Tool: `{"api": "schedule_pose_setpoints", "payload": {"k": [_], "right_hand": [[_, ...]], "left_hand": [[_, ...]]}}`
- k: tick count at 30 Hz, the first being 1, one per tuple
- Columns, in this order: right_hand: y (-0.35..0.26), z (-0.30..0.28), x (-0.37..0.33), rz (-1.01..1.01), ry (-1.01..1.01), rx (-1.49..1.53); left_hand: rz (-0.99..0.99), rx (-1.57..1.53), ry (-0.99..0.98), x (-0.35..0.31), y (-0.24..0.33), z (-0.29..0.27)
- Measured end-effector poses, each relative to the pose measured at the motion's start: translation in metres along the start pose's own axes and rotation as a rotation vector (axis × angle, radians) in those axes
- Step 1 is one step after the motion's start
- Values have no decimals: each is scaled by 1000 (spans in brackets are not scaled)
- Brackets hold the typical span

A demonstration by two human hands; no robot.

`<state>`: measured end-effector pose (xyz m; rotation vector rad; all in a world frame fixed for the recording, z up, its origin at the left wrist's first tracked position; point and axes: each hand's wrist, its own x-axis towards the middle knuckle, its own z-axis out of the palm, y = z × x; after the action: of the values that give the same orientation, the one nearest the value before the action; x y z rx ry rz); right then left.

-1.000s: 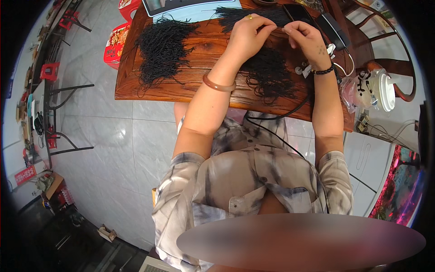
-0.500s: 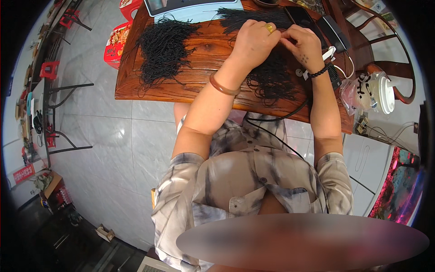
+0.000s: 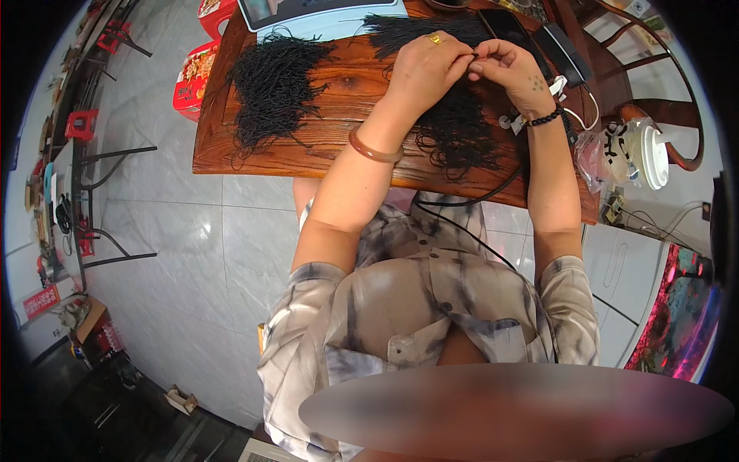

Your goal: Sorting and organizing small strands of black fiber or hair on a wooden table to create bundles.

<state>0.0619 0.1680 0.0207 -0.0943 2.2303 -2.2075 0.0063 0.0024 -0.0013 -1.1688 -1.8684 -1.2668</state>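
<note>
My left hand [image 3: 425,73] and my right hand [image 3: 514,77] meet fingertip to fingertip above the wooden table [image 3: 346,150]. Both are closed in a pinch, and whatever sits between the fingertips is too small to make out. Below them lies a loose bunch of thin black cords [image 3: 460,138], partly covered by my left hand. Another bunch of black cords [image 3: 389,32] stretches out behind my hands. A thick tangled heap of black cords [image 3: 273,96] rests on the table's left part, away from both hands.
A tablet-like screen [image 3: 319,9] in a light blue frame stands at the back. Right of my hands are a dark phone [image 3: 500,25], a black box-shaped device [image 3: 562,52] and a white cable [image 3: 594,112]. A white-lidded cup [image 3: 656,158] in plastic stands at the right edge.
My right hand's fingers have curled and lifted beside the left fingertips. Both hands have shifted slightly left in the picture, staying together. The cord bunches lie much as before.
</note>
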Motion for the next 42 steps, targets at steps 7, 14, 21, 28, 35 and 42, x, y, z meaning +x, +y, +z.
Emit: {"api": "schedule_pose_setpoints", "payload": {"k": [7, 14, 21, 28, 35, 42], "right_hand": [[1, -6, 3, 16, -74, 240], [-6, 6, 0, -260, 17, 82], [-6, -1, -2, -295, 17, -48], [-12, -18, -4, -183, 50, -24], [-14, -56, -1, -291, 255, -102], [14, -21, 2, -375, 313, -1381]], "left_hand": [[-125, -154, 75, 2, 5, 0], [-496, -498, 71, 0, 7, 2], [-613, -685, -53, -1, 9, 1], [-582, -659, -135, 1, 7, -10], [-603, -903, 74, 8, -3, -30], [-253, 74, -392, 1, -7, -25]]}}
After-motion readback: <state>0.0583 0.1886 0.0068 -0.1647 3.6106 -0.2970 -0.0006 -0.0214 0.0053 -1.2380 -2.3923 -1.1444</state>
